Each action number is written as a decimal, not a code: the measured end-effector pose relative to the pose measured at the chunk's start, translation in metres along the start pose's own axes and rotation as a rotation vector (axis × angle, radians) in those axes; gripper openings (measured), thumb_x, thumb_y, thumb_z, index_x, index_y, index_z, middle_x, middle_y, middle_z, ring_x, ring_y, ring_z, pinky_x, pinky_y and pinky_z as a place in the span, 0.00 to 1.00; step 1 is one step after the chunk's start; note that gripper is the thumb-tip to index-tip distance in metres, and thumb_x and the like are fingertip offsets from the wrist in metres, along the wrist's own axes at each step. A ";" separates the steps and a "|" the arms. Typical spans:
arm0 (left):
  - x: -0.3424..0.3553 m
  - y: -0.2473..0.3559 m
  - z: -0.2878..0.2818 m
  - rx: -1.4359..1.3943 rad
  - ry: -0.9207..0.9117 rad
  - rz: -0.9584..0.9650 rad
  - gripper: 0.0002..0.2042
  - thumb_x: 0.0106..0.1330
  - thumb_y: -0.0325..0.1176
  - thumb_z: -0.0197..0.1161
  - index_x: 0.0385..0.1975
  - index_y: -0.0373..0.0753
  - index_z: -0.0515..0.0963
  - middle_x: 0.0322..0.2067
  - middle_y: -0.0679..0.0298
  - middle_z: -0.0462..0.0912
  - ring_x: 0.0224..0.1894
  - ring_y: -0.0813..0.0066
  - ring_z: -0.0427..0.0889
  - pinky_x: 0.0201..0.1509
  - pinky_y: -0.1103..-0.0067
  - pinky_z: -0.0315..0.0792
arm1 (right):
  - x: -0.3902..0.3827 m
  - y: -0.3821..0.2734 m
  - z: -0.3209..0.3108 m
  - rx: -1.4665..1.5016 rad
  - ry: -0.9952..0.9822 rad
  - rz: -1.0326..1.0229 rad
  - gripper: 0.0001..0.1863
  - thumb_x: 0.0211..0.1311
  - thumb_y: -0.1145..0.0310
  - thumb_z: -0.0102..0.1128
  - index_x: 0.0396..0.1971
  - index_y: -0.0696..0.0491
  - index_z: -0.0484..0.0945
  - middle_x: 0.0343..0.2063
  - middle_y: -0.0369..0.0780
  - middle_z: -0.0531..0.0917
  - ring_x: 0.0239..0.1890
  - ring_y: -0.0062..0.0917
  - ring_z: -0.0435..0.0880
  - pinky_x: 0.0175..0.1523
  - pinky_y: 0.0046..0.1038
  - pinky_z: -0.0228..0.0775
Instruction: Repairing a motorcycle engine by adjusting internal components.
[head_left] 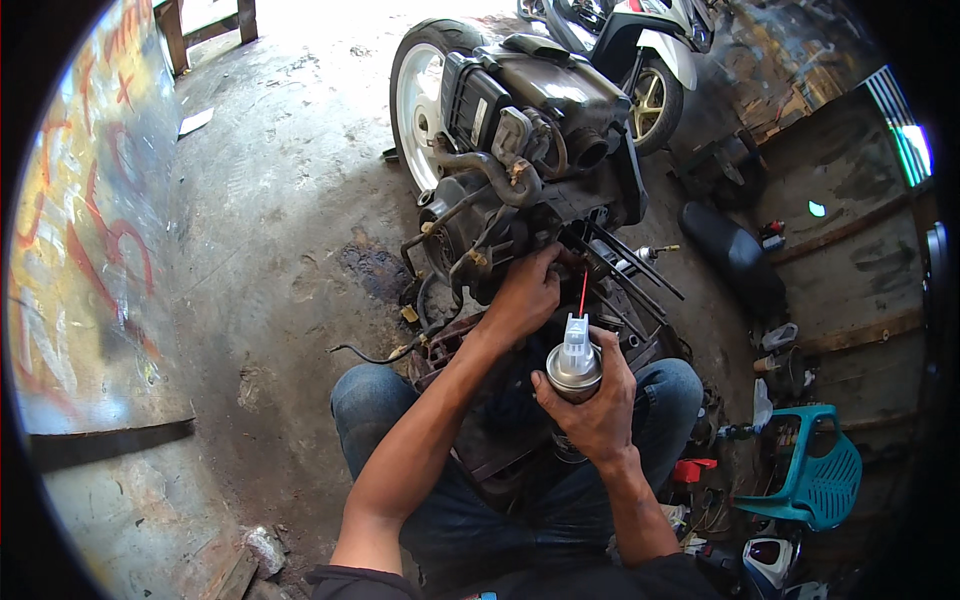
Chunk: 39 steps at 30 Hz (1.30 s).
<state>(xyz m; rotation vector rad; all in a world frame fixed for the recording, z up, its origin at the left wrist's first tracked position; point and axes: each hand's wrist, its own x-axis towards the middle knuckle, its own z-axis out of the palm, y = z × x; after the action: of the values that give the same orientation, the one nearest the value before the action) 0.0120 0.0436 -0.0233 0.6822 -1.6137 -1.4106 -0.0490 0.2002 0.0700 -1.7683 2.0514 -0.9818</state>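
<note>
A spray can [573,372] with a clear nozzle stands upright in my right hand [607,405], whose fingers and thumb wrap round its top. From the nozzle a thin red straw [584,293] points up at the opened end of a scooter engine [470,225]. My left hand [527,292] reaches in at that end, just left of the straw; its fingers are bent against the engine and their tips are hidden, so what they grip cannot be made out. Long metal studs [630,280] stick out of the engine to the right of both hands.
Behind the engine are its air filter box [550,85] and a white-rimmed wheel [410,90]. A loose hose [372,356] hangs at the left. To the right lie a black scooter seat [733,258] and a teal plastic chair [815,470]. Another scooter [655,60] stands beyond.
</note>
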 end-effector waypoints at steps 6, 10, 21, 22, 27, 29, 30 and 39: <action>0.001 0.000 0.001 0.016 0.019 0.016 0.17 0.64 0.22 0.48 0.50 0.34 0.78 0.29 0.51 0.80 0.25 0.71 0.78 0.35 0.72 0.72 | 0.002 0.001 -0.001 -0.019 0.002 -0.021 0.33 0.48 0.63 0.80 0.51 0.60 0.73 0.41 0.46 0.80 0.41 0.39 0.85 0.47 0.36 0.78; 0.001 -0.003 0.001 0.032 0.012 0.036 0.17 0.64 0.22 0.48 0.50 0.35 0.78 0.29 0.52 0.81 0.25 0.71 0.78 0.34 0.73 0.73 | 0.003 0.000 -0.001 -0.038 0.005 -0.050 0.33 0.48 0.63 0.80 0.51 0.60 0.73 0.41 0.46 0.80 0.41 0.39 0.85 0.47 0.37 0.79; 0.001 -0.003 0.002 0.007 0.003 -0.016 0.17 0.65 0.22 0.47 0.50 0.35 0.78 0.28 0.53 0.81 0.23 0.72 0.80 0.32 0.73 0.74 | 0.002 0.002 -0.004 -0.061 -0.016 -0.046 0.33 0.48 0.62 0.80 0.51 0.60 0.72 0.41 0.47 0.80 0.41 0.40 0.85 0.47 0.37 0.79; 0.001 -0.003 0.002 0.008 0.003 -0.016 0.17 0.65 0.22 0.47 0.50 0.35 0.78 0.28 0.53 0.81 0.23 0.72 0.80 0.32 0.73 0.74 | 0.002 0.002 -0.004 -0.051 -0.019 -0.051 0.33 0.48 0.62 0.80 0.51 0.60 0.72 0.41 0.47 0.80 0.41 0.40 0.85 0.47 0.37 0.79; 0.001 -0.001 0.000 0.056 0.014 0.034 0.17 0.65 0.22 0.48 0.50 0.35 0.78 0.24 0.54 0.78 0.22 0.73 0.76 0.31 0.73 0.71 | 0.003 0.003 -0.002 -0.044 -0.020 -0.055 0.33 0.47 0.62 0.80 0.51 0.60 0.72 0.41 0.48 0.80 0.42 0.42 0.85 0.47 0.38 0.78; 0.001 -0.001 0.000 0.038 0.010 0.021 0.17 0.65 0.22 0.48 0.50 0.35 0.78 0.24 0.54 0.78 0.21 0.73 0.75 0.30 0.73 0.70 | 0.003 0.003 -0.001 -0.032 -0.024 -0.054 0.33 0.48 0.62 0.80 0.51 0.60 0.72 0.41 0.48 0.80 0.42 0.42 0.85 0.47 0.38 0.78; 0.001 -0.001 0.000 0.029 0.008 0.014 0.17 0.65 0.22 0.48 0.50 0.35 0.79 0.24 0.54 0.78 0.21 0.73 0.75 0.30 0.73 0.70 | 0.003 0.002 -0.001 -0.038 -0.020 -0.041 0.33 0.48 0.62 0.80 0.51 0.60 0.73 0.41 0.48 0.80 0.42 0.42 0.85 0.47 0.38 0.78; -0.001 -0.002 0.003 0.044 0.004 -0.003 0.17 0.64 0.21 0.50 0.52 0.37 0.77 0.32 0.52 0.81 0.28 0.72 0.80 0.36 0.74 0.73 | -0.017 -0.003 -0.026 0.096 -0.054 -0.007 0.34 0.48 0.66 0.80 0.53 0.60 0.72 0.39 0.45 0.82 0.40 0.33 0.86 0.47 0.32 0.79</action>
<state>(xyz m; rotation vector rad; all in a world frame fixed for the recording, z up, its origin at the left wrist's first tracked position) 0.0097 0.0456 -0.0256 0.7133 -1.6453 -1.3784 -0.0580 0.2242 0.0875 -1.7346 1.9336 -1.0059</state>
